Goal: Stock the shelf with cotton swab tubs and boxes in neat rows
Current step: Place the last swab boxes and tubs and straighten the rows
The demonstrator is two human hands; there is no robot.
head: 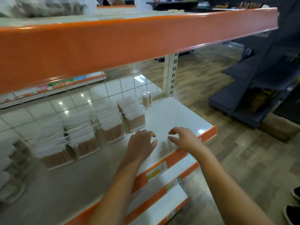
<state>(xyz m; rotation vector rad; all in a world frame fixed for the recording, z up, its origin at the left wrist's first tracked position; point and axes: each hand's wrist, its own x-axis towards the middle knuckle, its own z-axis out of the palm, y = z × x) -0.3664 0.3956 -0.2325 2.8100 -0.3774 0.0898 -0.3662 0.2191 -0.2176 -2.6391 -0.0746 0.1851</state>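
Observation:
Several rows of clear cotton swab boxes stand on the white shelf, running from the wire back to the middle. Two round swab tubs stand upright at the back, right of the rows. My left hand hovers over the shelf near the front of the rightmost box row, fingers loosely curled and holding nothing. My right hand hovers beside it near the shelf's orange front edge, fingers curved and holding nothing. The view is blurred by motion.
An orange-edged upper shelf overhangs close above. A wire grid back panel and a slotted upright bound the shelf. Lower shelves step out below. Dark shelf parts lie on the floor to the right.

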